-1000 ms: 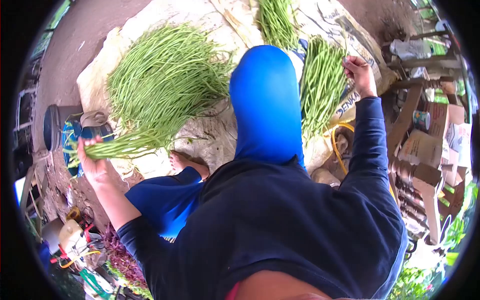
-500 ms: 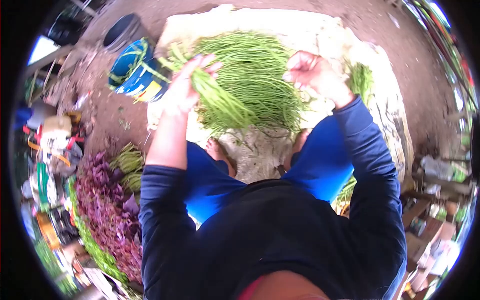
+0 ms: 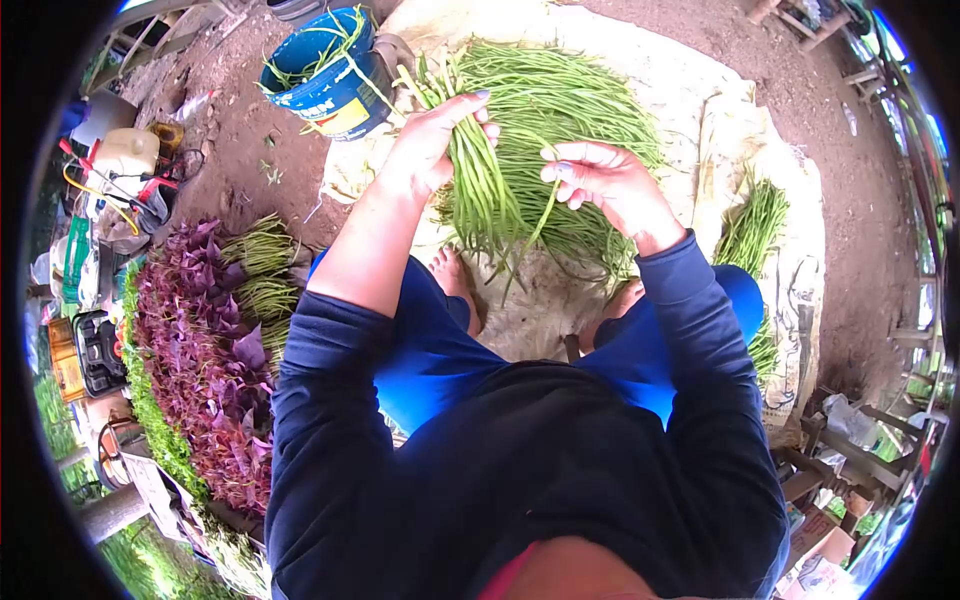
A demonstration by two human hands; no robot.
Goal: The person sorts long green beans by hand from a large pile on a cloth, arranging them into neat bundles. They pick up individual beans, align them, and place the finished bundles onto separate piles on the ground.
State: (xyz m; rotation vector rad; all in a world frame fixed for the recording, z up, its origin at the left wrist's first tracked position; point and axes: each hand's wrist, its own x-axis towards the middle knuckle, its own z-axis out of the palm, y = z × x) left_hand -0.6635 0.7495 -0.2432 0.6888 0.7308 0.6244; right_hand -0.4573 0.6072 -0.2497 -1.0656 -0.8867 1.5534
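head view | from above | faces forward, steeply down | hands near

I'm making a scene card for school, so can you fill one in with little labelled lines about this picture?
Left hand: gripping a bunch of green beans
Right hand: pinching one long bean
Near the hands: pile of beans on a pale sheet
Bucket: blue, with green strands inside
Leaves: purple, left side of picture

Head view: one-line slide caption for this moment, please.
Left-hand grip around a bunch of long green beans, right-hand grip pinching a single bean; larger bean pile and blue bucket nearby.
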